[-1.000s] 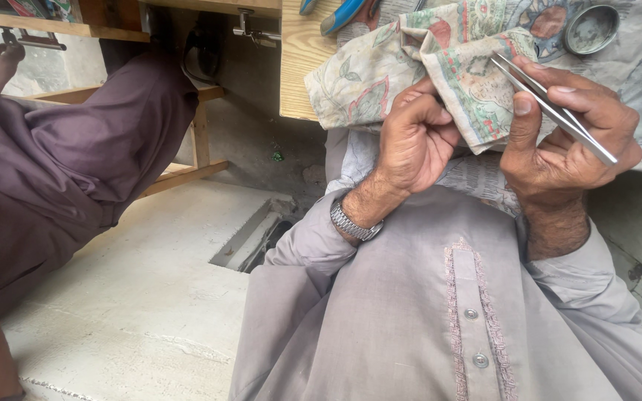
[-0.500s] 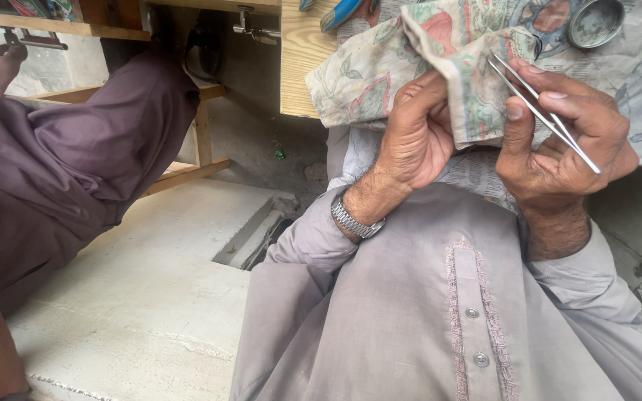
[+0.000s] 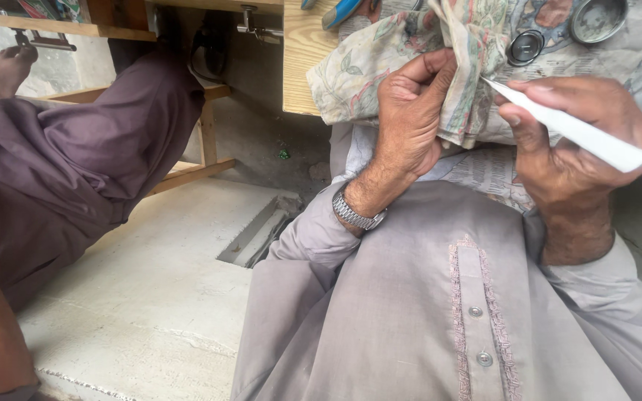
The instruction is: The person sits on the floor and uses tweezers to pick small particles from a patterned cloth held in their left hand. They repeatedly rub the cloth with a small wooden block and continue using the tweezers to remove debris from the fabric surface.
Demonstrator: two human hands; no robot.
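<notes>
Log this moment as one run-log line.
left hand: gripping floral cloth | right hand: holding flat metal tool, tip at the cloth | wristwatch on left wrist | round tins on the bench

The blue-handled tool (image 3: pixel 342 10) and round metal lid (image 3: pixel 597 18) are cut off by the top edge

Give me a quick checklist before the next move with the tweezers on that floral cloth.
1. Left hand gripping the floral cloth: ok, fingers bunched into the fold.
2. Right hand holding the tweezers: ok, pinched between thumb and fingers.
3. Tweezer tip at the cloth: ok, it meets the fold beside the left fingers.
4. What the tip grips: cannot tell, too small.
5. Round metal parts on the table: ok, lying apart from both hands.
6. Other person's leg: ok, well off to the left.
</notes>
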